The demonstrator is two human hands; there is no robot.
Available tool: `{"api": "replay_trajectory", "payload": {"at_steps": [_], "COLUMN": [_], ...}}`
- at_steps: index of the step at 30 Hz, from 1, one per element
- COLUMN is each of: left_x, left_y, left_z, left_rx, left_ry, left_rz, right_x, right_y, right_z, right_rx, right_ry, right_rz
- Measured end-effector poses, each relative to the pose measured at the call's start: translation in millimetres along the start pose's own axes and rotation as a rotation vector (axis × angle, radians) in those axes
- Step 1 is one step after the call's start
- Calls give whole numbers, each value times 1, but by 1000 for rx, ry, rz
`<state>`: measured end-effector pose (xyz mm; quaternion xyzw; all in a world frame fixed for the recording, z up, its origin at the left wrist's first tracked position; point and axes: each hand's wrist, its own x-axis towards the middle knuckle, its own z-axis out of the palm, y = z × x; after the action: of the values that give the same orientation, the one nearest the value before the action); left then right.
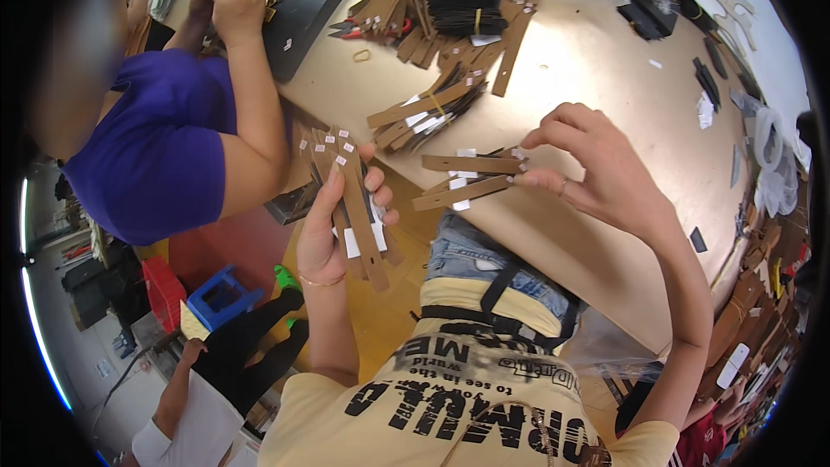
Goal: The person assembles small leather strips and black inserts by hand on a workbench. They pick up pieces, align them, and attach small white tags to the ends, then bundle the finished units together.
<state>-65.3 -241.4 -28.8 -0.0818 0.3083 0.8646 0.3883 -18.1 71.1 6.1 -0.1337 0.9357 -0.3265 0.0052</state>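
Gripping one bundle of brown strips [356, 199] beside the table [588, 78], the left hand [323, 229] should hold their ends even, while the right hand [596, 164] pinches other strips [467, 164] over the table's near edge.

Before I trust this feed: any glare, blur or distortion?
Head view: fisheye-bent edges, black rim; sheen on smooth tan tabletop; glaring long white tube light; blurred head on purple-shirted person; flat brown strips in left hand reasonably sharp.
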Motion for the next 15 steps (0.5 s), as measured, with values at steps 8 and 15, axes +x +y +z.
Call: {"api": "replay_trajectory", "payload": {"at_steps": [8, 15], "left_x": [7, 9], "left_y": [-5, -10], "left_z": [-4, -8], "left_rx": [-37, -50], "left_ry": [-7, 39], "left_rz": [-61, -73], "right_x": [5, 2], "right_y": [7, 16], "right_z": [72, 83], "right_rx": [-44, -24], "right_ry": [-19, 123], "right_rz": [132, 87]}}
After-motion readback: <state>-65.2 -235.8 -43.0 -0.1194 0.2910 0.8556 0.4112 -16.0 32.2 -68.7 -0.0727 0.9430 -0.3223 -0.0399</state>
